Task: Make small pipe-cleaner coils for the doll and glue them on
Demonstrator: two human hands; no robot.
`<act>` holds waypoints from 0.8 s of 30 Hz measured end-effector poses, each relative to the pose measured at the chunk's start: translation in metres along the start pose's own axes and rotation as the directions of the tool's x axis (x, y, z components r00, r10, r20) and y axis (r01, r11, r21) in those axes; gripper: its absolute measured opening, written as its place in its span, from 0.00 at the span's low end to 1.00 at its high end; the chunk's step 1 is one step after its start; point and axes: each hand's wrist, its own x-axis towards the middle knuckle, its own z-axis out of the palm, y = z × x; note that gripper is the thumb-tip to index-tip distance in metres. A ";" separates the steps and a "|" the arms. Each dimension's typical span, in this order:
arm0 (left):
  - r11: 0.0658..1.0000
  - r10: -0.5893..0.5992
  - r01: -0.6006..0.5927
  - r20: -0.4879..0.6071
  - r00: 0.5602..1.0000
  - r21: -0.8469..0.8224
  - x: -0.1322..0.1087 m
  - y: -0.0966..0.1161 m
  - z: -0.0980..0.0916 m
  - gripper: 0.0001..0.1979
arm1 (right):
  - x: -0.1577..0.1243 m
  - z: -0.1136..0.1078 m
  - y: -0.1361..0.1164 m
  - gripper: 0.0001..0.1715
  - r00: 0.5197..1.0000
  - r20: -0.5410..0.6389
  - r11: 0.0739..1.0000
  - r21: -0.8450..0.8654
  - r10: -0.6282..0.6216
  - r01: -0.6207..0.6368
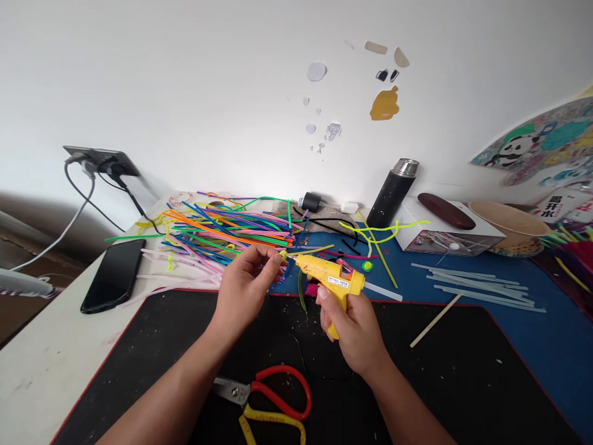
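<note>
Yellow glue gun [319, 269], black mat [445, 377]

Two hands: the right hand [354, 321] grips one hot-glue gun [322, 272], with one glue stick [384, 292] poking from its back; the left hand [248, 281] pinches one small yellow-green piece [283, 254]. Below the grip, one pair of scissors [243, 395]; beyond it, one thermos flask [391, 194]. Left of it, one smartphone [113, 276] and pipe cleaners [231, 232] too tangled to count. Right of it, one wooden stick [435, 321], at least six loose glue sticks [482, 289], one tissue box [412, 216], one brown case [445, 211] and one tan bowl [507, 217].
</note>
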 end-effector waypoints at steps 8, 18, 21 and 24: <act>1.000 0.001 -0.001 -0.005 1.000 -0.011 0.001 0.000 0.000 0.19 | -0.001 0.000 0.001 0.32 1.000 0.008 1.000 0.000 -0.003 0.003; 0.999 0.034 -0.033 -0.025 0.999 0.040 0.000 0.000 -0.004 0.16 | 0.001 0.000 0.002 0.31 0.999 0.011 0.999 0.000 0.034 -0.034; 0.999 0.047 -0.048 -0.046 0.998 -0.022 0.004 0.000 -0.011 0.13 | 0.002 0.002 0.002 0.31 0.999 0.006 0.999 0.013 0.042 -0.042; 0.973 0.050 -0.079 -0.137 0.989 -0.216 0.013 -0.001 -0.017 0.11 | 0.005 0.004 0.000 0.31 0.999 -0.007 0.995 0.092 0.036 -0.035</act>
